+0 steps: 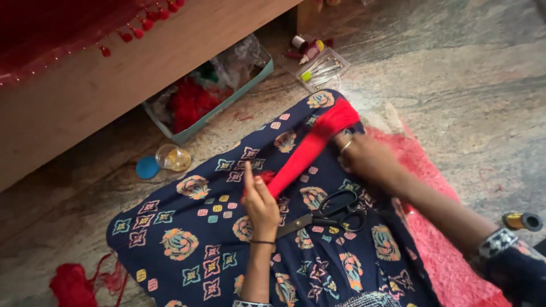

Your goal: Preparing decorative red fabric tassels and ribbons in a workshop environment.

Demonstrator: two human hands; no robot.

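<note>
We held the red thread bundle (310, 149) taut across the lap: left hand (260, 203) fingers closed on its lower end, right hand (367, 159) gripping the top. Scissors (333, 211) lay unused (nothing yet trimmed, apparently).

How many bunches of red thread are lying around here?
3 that I can see: the red thread bundle stretched between the left hand and right hand, a tangle on the floor at lower left, and a pile in the teal tray. More may be hidden.
</note>
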